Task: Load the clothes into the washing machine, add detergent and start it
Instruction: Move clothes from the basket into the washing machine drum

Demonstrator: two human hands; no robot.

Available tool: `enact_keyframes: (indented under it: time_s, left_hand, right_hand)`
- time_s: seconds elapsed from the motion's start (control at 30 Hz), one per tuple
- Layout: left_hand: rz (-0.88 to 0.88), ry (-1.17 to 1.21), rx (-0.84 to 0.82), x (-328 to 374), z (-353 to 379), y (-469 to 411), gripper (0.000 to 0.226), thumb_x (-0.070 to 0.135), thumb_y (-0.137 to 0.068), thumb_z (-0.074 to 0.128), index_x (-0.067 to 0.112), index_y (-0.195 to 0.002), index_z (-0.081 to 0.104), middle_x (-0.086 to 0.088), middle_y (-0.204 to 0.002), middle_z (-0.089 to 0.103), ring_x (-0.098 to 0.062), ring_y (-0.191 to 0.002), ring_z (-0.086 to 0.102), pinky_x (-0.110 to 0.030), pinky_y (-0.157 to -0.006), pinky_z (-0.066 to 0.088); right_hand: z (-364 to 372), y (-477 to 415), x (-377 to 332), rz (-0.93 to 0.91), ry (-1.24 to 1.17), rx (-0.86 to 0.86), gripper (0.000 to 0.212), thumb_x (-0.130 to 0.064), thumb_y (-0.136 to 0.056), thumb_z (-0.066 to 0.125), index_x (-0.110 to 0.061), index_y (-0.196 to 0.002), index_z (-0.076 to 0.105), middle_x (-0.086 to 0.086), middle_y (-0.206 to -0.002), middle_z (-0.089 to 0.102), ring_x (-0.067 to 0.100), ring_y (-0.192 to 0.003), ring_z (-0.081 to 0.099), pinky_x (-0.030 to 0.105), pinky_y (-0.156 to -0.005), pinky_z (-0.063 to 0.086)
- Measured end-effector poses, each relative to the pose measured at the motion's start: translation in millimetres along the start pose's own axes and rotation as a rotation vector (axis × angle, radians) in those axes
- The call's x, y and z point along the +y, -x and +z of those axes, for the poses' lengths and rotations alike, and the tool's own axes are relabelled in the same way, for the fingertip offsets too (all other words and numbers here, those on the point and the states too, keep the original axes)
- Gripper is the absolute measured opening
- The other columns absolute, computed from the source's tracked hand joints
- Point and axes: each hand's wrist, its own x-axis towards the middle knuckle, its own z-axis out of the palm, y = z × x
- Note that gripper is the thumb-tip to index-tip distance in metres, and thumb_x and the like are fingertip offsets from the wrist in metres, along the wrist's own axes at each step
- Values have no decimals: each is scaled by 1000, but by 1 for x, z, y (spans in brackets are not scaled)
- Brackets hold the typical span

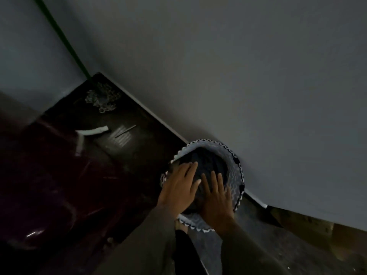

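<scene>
A: Nearest first. Hands?

B: Left hand (181,188) and right hand (215,198) side by side, both down in the mouth of the basket (237,175).

A: Gripping anything?

B: Not by the look of it. Fingers (191,172) straight and a little spread on both hands, laid flat on the dark clothes (208,160). Nothing curled round cloth, nothing pinched. Left fingertips reaching toward the middle of the heap; right palm lower, over the near side of the rim.

A: Why flat like that?

B: Likely pressing the heap together before scooping it up in one armful. Only a guess.

A: And the clothes, where exactly?

B: All inside the basket, below its zigzag edge. None lifted out, so loading not yet begun.

A: Why the basket just there?

B: Set on the floor (258,220), tight against the wall (258,76) and just beside a dark glossy top (59,175). Maybe part of the machine, too dim to tell. Handy for a short lift across, if so.

A: Farther back?

B: On that top, a white strip (93,131), then a pale lacy clump (102,100) near the corner. Beyond, a green line (65,42) slanting up along the wall.
</scene>
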Motion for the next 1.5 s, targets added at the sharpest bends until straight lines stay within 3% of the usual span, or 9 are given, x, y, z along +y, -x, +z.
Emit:
enact_keyframes:
  time_s: [0.13, 0.43, 0.57, 0.67, 0.8, 0.93, 1.13, 1.3, 1.5]
  left_hand:
    - [-152, 113, -104, -17, 79, -40, 61, 49, -103, 33, 20, -156, 22, -5, -159, 28, -21, -148, 22, -31, -117, 23]
    - [-581, 318, -227, -69, 201, -96, 79, 47, -97, 51, 16, -158, 10, -20, -163, 8, -37, -150, 9, -48, -122, 11]
    - [-992, 784, -186, -76, 235, -100, 95, 51, -86, 66, 25, -156, 7, -16, -161, 16, -41, -144, 23, -55, -117, 25]
    - [-1161, 1043, -141, -76, 250, -102, 96, 58, -78, 68, 33, -153, 15, -8, -158, 26, -38, -140, 33, -60, -110, 34]
    - [-1142, 1167, -114, -70, 240, -102, 80, 50, -89, 64, 33, -153, 19, -3, -156, 31, -34, -139, 36, -57, -110, 37]
    - [-1086, 1207, -160, -68, 228, -101, 67, 51, -95, 56, 25, -151, 30, -4, -153, 37, -30, -138, 39, -53, -112, 36]
    - [-1048, 1275, -101, -49, 200, -89, 102, 95, -65, 39, 35, -148, 39, 3, -150, 45, -25, -133, 46, -52, -111, 39]
    - [-1036, 1628, -170, -27, 167, -68, 94, 91, -59, 59, 33, -132, 59, -2, -130, 65, -28, -116, 64, -52, -99, 51]
    - [-962, 1625, -160, -15, 138, -39, 86, 72, -53, 84, 33, -126, 61, -1, -121, 70, -28, -109, 68, -50, -93, 55]
  right_hand:
    - [50, -65, 38, 51, 34, -41, 80, -64, -97, 20, -24, -154, -19, 8, -161, -26, 29, -147, -25, 56, -120, 2]
    - [111, -183, 80, 151, -51, 41, 112, -63, -84, 61, -36, -151, -24, 12, -159, -28, 42, -148, -5, 64, -112, 27]
    - [124, -213, 86, 207, -200, -27, 121, -53, -80, 73, -38, -150, -24, 23, -160, -5, 45, -144, 14, 59, -107, 34]
    - [131, -221, 90, 193, -247, 6, 97, -39, -90, 67, -32, -156, -4, 28, -153, 17, 44, -137, 30, 54, -106, 37]
    - [139, -219, 98, 131, -360, 115, 58, -24, -97, 58, -24, -148, 33, 27, -144, 35, 44, -122, 48, 48, -98, 45]
    - [137, -198, 97, 80, -473, 277, 41, -9, -94, 55, -18, -134, 52, 22, -132, 50, 39, -108, 56, 44, -90, 51]
    - [124, -122, 74, -41, -520, 446, 42, 2, -86, 62, -16, -125, 63, 15, -118, 59, 27, -89, 63, 26, -74, 50]
    - [114, -65, 59, -74, -629, 440, 40, 1, -85, 67, -18, -120, 64, 6, -115, 59, 18, -90, 63, 23, -74, 52]
    - [96, -27, 52, -249, -567, 393, 51, 4, -81, 69, -28, -118, 57, 2, -113, 54, 12, -91, 58, 19, -72, 49]
